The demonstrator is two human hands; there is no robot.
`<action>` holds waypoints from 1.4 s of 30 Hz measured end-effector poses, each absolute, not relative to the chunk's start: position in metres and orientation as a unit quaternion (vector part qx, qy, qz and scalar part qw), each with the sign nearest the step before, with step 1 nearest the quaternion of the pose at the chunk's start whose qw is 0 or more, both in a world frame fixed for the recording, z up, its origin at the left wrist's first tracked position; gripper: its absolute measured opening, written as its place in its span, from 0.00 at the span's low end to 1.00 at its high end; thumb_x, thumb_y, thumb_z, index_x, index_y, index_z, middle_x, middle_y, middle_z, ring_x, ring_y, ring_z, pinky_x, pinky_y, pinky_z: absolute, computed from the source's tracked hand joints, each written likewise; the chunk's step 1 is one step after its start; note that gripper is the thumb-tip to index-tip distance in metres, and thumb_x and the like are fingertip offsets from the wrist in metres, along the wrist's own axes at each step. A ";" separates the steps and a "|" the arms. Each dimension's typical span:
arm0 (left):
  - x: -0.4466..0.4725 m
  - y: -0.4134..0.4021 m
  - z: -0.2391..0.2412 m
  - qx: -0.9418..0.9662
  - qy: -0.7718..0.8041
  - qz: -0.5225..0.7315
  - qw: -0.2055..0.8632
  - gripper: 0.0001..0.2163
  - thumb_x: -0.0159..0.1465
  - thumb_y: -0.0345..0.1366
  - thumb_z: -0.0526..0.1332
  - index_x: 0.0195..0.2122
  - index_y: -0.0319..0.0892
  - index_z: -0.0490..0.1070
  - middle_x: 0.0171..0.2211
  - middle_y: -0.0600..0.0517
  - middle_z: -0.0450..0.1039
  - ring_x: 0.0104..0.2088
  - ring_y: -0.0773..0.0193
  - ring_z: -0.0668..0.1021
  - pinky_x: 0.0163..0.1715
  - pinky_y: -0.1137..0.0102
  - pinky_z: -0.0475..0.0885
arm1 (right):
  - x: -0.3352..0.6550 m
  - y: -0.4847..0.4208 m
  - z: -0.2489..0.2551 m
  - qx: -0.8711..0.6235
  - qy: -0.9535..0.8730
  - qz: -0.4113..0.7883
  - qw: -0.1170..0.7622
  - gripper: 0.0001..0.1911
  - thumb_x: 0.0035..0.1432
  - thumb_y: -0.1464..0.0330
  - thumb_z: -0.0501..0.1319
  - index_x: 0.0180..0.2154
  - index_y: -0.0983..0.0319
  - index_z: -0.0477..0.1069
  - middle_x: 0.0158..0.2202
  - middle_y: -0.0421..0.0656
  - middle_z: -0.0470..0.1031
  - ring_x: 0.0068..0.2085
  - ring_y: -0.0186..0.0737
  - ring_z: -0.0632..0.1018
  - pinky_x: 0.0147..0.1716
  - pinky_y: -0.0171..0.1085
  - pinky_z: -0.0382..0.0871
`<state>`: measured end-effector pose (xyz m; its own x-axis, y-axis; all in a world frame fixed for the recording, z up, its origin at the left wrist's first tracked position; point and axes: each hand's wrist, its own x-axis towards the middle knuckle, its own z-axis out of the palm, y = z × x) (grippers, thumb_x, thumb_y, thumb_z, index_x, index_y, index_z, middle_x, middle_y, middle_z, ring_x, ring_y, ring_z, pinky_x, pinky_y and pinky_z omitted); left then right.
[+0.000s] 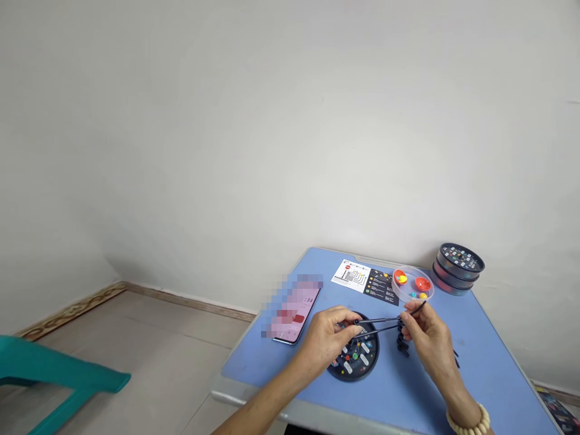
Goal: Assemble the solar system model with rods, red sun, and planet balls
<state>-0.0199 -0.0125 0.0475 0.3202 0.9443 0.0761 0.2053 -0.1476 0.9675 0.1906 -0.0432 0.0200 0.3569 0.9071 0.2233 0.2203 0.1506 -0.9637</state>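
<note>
The left hand (328,335) pinches one end of the thin black rods (378,320) between thumb and fingers; the right hand (428,332) grips their other end — they span the gap above the table (480,368). Behind them lies a round printed disc (362,359). Small black pieces (402,344) show beside the right hand — held or lying, I cannot tell. Farther out are a phone (301,302), a printed card (351,277), a clear dish (412,286) and stacked round containers (458,272).

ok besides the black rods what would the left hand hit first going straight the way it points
Most likely the right hand: the fingers of the left hand point across toward it, and the thin black rods span the gap. Depth is unclear, so it might miss.
</note>
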 end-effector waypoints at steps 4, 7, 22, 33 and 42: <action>-0.021 -0.012 0.045 0.664 0.418 0.405 0.469 0.09 0.54 0.39 0.63 0.31 0.41 0.80 0.32 0.51 0.74 0.29 0.63 0.76 0.26 0.72 0.73 | 0.190 -0.044 0.019 -0.586 -0.499 0.269 0.580 0.19 0.52 0.51 0.65 0.38 0.58 0.70 0.25 0.37 0.71 0.24 0.37 0.72 0.28 0.38 0.70; -0.022 -0.012 0.042 0.678 0.418 0.408 0.447 0.07 0.56 0.38 0.62 0.29 0.42 0.79 0.30 0.51 0.74 0.25 0.65 0.75 0.23 0.74 0.72 | 0.190 -0.043 0.019 -0.584 -0.503 0.262 0.580 0.21 0.54 0.52 0.64 0.42 0.59 0.69 0.27 0.38 0.72 0.25 0.38 0.73 0.28 0.39 0.70; -0.025 -0.008 0.010 0.712 0.451 0.388 0.373 0.07 0.53 0.34 0.61 0.19 0.43 0.72 0.26 0.52 0.71 0.27 0.63 0.73 0.28 0.71 0.67 | 0.191 -0.045 0.019 -0.599 -0.493 0.241 0.583 0.19 0.55 0.56 0.61 0.43 0.60 0.76 0.40 0.45 0.79 0.35 0.44 0.80 0.39 0.42 0.75; -0.025 -0.012 0.010 0.739 0.449 0.372 0.337 0.09 0.57 0.33 0.59 0.20 0.42 0.69 0.24 0.53 0.67 0.25 0.64 0.70 0.25 0.72 0.63 | 0.206 -0.044 0.015 -0.633 -0.536 0.139 0.541 0.16 0.54 0.63 0.62 0.44 0.58 0.77 0.41 0.45 0.80 0.35 0.46 0.79 0.39 0.45 0.72; -0.026 -0.011 0.008 0.744 0.445 0.363 0.342 0.08 0.58 0.33 0.58 0.22 0.42 0.70 0.26 0.53 0.66 0.26 0.63 0.70 0.26 0.72 0.63 | 0.234 -0.032 0.028 -0.558 -0.615 0.332 0.448 0.37 0.48 0.72 0.63 0.61 0.50 0.62 0.59 0.43 0.70 0.59 0.47 0.68 0.52 0.47 0.66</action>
<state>-0.0261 -0.0112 0.0081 0.3411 0.9102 0.2351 0.4138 -0.3699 0.8319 0.2338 -0.0324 0.0275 0.0240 0.9832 0.1811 0.3880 0.1578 -0.9080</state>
